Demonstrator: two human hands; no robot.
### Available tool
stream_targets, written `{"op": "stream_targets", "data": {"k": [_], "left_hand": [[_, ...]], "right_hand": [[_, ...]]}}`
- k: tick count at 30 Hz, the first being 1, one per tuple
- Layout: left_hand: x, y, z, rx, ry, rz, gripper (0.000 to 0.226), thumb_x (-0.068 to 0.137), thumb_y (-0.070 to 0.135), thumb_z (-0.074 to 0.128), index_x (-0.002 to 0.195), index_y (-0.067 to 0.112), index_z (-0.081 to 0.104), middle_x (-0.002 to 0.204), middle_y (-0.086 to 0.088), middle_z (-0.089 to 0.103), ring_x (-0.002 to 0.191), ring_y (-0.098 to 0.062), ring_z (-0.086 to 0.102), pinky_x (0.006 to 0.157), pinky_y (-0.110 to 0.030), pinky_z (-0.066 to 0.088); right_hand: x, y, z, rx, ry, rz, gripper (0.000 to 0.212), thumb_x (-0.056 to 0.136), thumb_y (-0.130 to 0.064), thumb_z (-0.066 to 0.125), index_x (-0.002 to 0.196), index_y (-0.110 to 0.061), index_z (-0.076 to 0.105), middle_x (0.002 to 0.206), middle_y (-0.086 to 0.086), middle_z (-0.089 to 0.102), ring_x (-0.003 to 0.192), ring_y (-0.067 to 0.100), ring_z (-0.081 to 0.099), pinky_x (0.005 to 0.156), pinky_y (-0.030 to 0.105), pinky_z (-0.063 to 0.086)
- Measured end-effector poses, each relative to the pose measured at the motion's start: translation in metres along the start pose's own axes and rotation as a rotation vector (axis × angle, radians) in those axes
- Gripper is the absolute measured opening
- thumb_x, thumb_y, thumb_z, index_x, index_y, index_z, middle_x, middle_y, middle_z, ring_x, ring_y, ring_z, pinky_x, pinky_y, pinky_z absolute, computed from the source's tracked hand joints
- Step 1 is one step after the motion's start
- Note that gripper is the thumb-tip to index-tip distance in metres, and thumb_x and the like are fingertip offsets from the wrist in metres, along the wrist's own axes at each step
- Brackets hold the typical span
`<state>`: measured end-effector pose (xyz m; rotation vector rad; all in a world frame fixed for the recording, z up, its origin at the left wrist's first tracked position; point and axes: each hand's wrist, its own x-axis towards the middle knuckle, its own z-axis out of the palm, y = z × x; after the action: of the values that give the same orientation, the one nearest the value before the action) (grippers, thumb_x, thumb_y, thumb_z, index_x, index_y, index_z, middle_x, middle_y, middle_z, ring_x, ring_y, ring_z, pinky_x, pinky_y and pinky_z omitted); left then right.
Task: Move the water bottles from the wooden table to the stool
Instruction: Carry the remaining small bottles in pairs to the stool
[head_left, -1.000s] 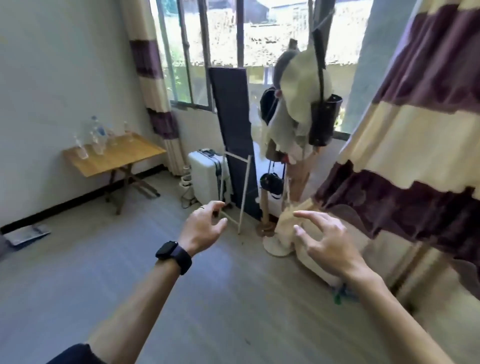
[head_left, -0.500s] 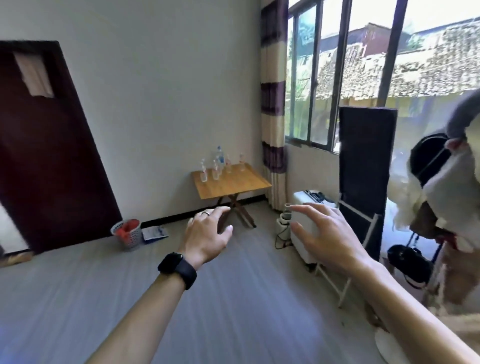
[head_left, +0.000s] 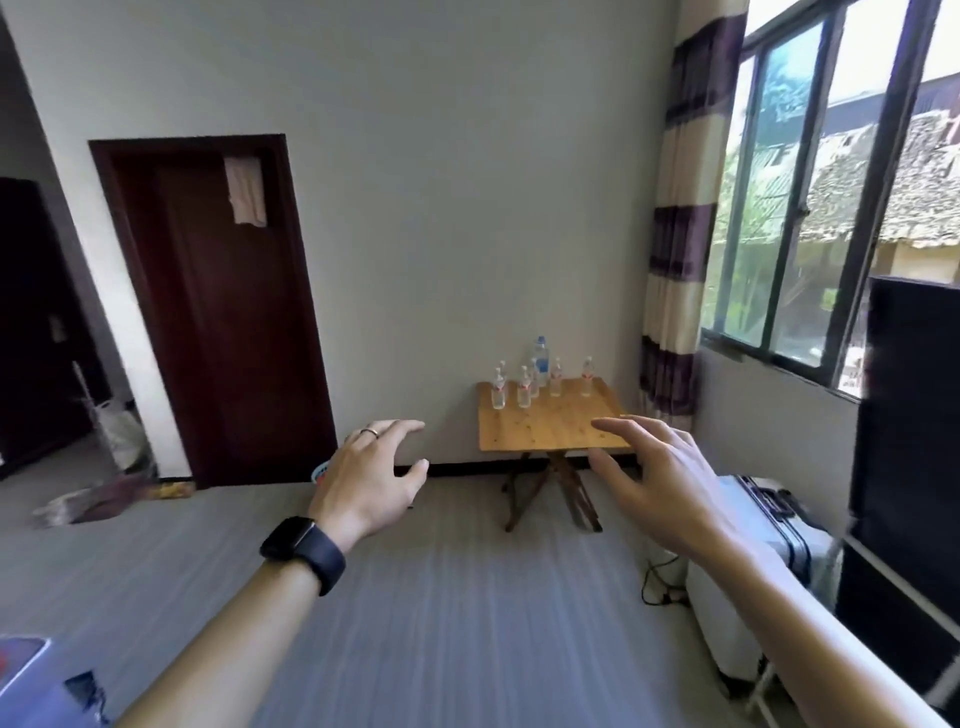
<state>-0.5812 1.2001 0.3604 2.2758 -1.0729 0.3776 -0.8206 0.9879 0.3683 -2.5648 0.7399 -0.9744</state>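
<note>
Hands up front, both empty: left hand (head_left: 369, 478) and right hand (head_left: 660, 488) hover with fingers loosely spread, apart from each other. Clear plastic water bottles (head_left: 540, 364) stand upright in a cluster at the back of the small wooden folding worktop (head_left: 550, 434), against the white wall across the room.

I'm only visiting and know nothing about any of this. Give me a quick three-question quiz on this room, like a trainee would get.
1. Where on the wooden table do the water bottles stand? A) at its far side, by the wall; B) at its near edge; C) under it.
2. True or false: the left hand grips one of them.
3. Fill in: the left wrist wears a black ___.
Key: 1 A; 2 false; 3 watch.
</note>
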Motion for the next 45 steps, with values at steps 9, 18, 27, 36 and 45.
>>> {"op": "stream_targets", "data": {"k": [9, 18, 27, 36, 45], "left_hand": [[0.137, -0.051, 0.062, 0.024, 0.061, -0.026, 0.046, 0.090, 0.038, 0.064, 0.135, 0.031, 0.056, 0.139, 0.004, 0.055, 0.127, -0.021, 0.050, 0.108, -0.032, 0.039], [0.326, -0.088, 0.135, 0.002, 0.002, 0.036, 0.048, 0.092, 0.040, 0.060, 0.139, 0.031, 0.052, 0.142, 0.005, 0.052, 0.131, -0.019, 0.047, 0.110, -0.032, 0.036], [0.489, -0.120, 0.246, 0.013, -0.088, 0.064, 0.047, 0.092, 0.041, 0.059, 0.138, 0.034, 0.051, 0.143, 0.006, 0.051, 0.131, -0.019, 0.048, 0.109, -0.034, 0.038], [0.657, -0.149, 0.305, -0.011, -0.009, 0.004, 0.045, 0.094, 0.039, 0.059, 0.137, 0.031, 0.052, 0.142, 0.005, 0.052, 0.133, -0.016, 0.046, 0.110, -0.029, 0.036], [0.765, -0.253, 0.396, -0.017, -0.068, -0.112, 0.044, 0.093, 0.038, 0.060, 0.136, 0.031, 0.053, 0.139, 0.003, 0.055, 0.132, -0.017, 0.048, 0.110, -0.031, 0.037]], "right_hand": [[0.145, 0.042, 0.089, 0.000, -0.040, -0.051, 0.044, 0.094, -0.058, 0.053, 0.137, -0.048, 0.051, 0.144, -0.017, 0.048, 0.138, 0.015, 0.033, 0.107, 0.032, 0.032], [0.317, 0.076, 0.163, -0.030, 0.010, -0.030, 0.046, 0.092, -0.064, 0.050, 0.135, -0.049, 0.052, 0.141, -0.019, 0.050, 0.136, 0.015, 0.036, 0.107, 0.034, 0.037], [0.455, 0.153, 0.248, 0.024, 0.005, 0.004, 0.051, 0.088, -0.068, 0.045, 0.136, -0.050, 0.050, 0.141, -0.019, 0.051, 0.136, 0.013, 0.036, 0.107, 0.033, 0.036], [0.637, 0.210, 0.329, 0.068, 0.004, -0.029, 0.053, 0.090, -0.069, 0.038, 0.136, -0.048, 0.050, 0.142, -0.013, 0.053, 0.138, 0.017, 0.038, 0.106, 0.041, 0.041], [0.772, 0.253, 0.476, 0.034, -0.132, -0.021, 0.049, 0.094, -0.066, 0.041, 0.137, -0.046, 0.051, 0.145, -0.010, 0.051, 0.139, 0.021, 0.037, 0.101, 0.038, 0.041]]}}
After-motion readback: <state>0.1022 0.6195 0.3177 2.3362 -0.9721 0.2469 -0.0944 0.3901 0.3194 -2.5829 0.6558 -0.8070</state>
